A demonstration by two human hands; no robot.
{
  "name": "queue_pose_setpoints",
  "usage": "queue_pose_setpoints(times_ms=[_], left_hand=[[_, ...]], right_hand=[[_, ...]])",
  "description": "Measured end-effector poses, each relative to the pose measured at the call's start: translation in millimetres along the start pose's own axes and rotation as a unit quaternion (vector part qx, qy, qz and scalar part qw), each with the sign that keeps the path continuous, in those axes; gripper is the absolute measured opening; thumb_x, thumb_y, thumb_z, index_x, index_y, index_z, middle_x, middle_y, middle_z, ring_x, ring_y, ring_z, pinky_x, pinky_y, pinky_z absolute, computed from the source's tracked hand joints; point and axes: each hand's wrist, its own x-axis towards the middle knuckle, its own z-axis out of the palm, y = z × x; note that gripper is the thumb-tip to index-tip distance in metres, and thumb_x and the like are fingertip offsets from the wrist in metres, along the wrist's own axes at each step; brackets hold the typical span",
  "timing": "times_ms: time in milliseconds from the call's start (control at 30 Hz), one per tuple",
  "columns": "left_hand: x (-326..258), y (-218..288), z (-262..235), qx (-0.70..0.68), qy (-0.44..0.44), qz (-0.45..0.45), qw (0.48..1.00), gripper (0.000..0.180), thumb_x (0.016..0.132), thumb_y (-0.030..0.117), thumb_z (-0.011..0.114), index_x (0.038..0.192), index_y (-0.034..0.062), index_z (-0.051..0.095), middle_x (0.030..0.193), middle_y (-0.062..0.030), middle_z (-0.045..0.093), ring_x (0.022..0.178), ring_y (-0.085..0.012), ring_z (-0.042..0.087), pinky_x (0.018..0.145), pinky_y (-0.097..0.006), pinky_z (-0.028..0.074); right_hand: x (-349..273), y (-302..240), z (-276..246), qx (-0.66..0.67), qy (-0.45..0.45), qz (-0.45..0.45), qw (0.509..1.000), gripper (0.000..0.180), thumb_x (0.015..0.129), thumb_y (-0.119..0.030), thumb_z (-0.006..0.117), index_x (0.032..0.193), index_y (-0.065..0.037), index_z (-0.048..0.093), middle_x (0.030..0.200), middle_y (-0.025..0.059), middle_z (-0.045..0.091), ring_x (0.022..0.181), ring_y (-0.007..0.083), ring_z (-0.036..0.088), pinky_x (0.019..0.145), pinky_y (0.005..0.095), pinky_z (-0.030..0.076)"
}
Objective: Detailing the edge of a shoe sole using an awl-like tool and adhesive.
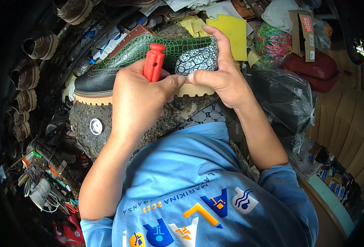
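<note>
The shoe (132, 53) lies across the dark stone block (93, 142) at the far side of your lap, toe (93, 84) left, heel (196, 59) right. Your left hand (136, 94) closes round the red-handled tool (155, 53); your right hand (231, 82) wraps the heel, thumb at its lower edge, some fingers hidden. Expect moderate weight, a stiff lugged sole (93, 100), and a glossy upper that likely slips and scuffs; hold by heel and sole.

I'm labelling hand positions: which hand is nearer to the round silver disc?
Left. The left hand is up and right of the disc, not touching it; the right hand is farther right, at the shoe's heel.
</note>
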Motion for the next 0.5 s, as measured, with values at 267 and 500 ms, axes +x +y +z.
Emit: queue_pose_setpoints(times_ms=[267, 500], left_hand=[[0, -4, 1, -0.004, 0.009, 0.01, 1.0, 0.022, 0.078, 0.015, 0.082, 0.08, 0.0021, 0.065, 0.057, -0.0033, 0.06, 0.042, -0.0053, 0.048, 0.037, -0.02, 0.033], [-3, 0, -2, -0.012, 0.009, 0.0, 1.0, 0.019, 0.079, 0.012, 0.078, 0.077, 0.0016, 0.063, 0.058, -0.0028, 0.06, 0.044, -0.0073, 0.051, 0.04, -0.023, 0.039]], right_hand=[[-6, -9, 6, -0.007, 0.001, -0.007, 1.0, 0.089, 0.072, -0.001, 0.068, 0.149, -0.008, 0.023, 0.122, 0.0124, 0.05, 0.106, 0.0168, 0.055, 0.093, 0.0298, 0.047], [-6, -7, 6, -0.037, 0.002, -0.024, 0.999, 0.089, 0.073, -0.003, 0.068, 0.149, -0.007, 0.021, 0.123, 0.0136, 0.049, 0.107, 0.0166, 0.054, 0.093, 0.0295, 0.046]])
